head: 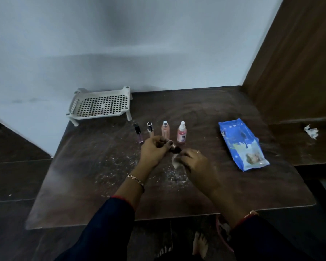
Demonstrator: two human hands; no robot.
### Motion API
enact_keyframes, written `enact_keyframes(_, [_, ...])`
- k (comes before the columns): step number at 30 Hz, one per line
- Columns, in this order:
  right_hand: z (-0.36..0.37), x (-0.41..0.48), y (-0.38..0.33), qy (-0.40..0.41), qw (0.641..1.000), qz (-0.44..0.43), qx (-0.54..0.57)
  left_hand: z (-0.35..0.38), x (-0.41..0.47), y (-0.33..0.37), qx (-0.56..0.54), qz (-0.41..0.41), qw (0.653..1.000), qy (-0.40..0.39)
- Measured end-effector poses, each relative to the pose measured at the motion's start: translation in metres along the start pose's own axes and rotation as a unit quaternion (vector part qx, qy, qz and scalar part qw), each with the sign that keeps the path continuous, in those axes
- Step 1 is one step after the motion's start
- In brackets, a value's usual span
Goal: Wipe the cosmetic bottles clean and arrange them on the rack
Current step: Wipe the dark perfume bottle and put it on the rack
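Note:
My left hand (154,150) grips a small dark cosmetic bottle (174,149) over the middle of the brown table (102,185). My right hand (196,162) presses a white wipe (175,161) against that bottle. Behind the hands stand several bottles in a row: a dark-capped purple one (138,133), a black-capped one (150,129), a peach one with a silver cap (165,129) and a pink spray bottle (181,133). The white perforated rack (100,105) stands at the table's far left corner, with nothing on it.
A blue pack of wipes (242,144) lies on the right of the table. A crumpled used wipe (311,131) rests on a lower surface at far right. White dust specks (120,162) cover the tabletop. A brown wooden panel (294,63) rises at back right.

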State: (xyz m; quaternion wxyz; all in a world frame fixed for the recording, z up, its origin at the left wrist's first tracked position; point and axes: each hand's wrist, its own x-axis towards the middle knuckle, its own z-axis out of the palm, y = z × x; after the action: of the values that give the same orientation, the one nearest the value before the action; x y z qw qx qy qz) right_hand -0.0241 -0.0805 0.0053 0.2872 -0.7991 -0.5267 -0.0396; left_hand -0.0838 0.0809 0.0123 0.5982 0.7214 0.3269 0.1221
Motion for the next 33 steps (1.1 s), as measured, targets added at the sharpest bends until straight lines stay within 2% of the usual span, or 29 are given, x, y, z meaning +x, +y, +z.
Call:
enact_keyframes(3, [0.008, -0.026, -0.012, 0.023, 0.999, -0.004, -0.046, -0.014, -0.006, 0.006, -0.027, -0.002, 1.000, -0.001])
enact_keyframes(6, [0.006, -0.040, -0.013, 0.083, 0.995, 0.049, -0.035, -0.020, -0.008, 0.010, -0.025, 0.004, 1.000, -0.007])
enact_keyframes(9, [-0.006, -0.024, -0.014, 0.135, 0.989, 0.064, -0.010, -0.019, -0.014, 0.007, -0.017, 0.003, 1.000, -0.015])
enact_keyframes(11, [-0.014, -0.005, -0.021, 0.127, 0.991, 0.045, -0.005, -0.013, -0.014, 0.002, 0.002, 0.005, 1.000, -0.017])
enact_keyframes(14, [-0.007, 0.006, -0.024, 0.069, 0.997, 0.000, -0.032, -0.005, -0.014, -0.002, 0.001, 0.008, 1.000, -0.018])
enact_keyframes(16, [0.000, -0.001, -0.019, 0.045, 0.998, -0.008, -0.040, -0.003, -0.014, -0.004, -0.013, -0.004, 1.000, -0.025])
enact_keyframes(19, [0.006, -0.022, -0.011, 0.052, 0.997, -0.012, -0.063, -0.001, -0.015, -0.008, -0.028, -0.015, 0.999, -0.031])
enact_keyframes(24, [0.021, -0.055, 0.012, -0.006, 0.999, -0.016, -0.048, -0.001, -0.005, -0.020, 0.001, -0.007, 1.000, 0.001])
enact_keyframes(26, [0.022, -0.058, 0.026, 0.020, 0.999, 0.011, -0.033, 0.002, -0.001, -0.024, 0.030, 0.006, 0.999, 0.007])
enact_keyframes(29, [0.024, -0.046, 0.042, 0.102, 0.994, 0.046, 0.017, 0.016, 0.006, -0.032, 0.061, 0.032, 0.998, 0.005])
enact_keyframes(33, [0.031, -0.025, 0.042, 0.129, 0.990, 0.016, 0.062, 0.033, 0.011, -0.035, 0.068, 0.059, 0.996, -0.012])
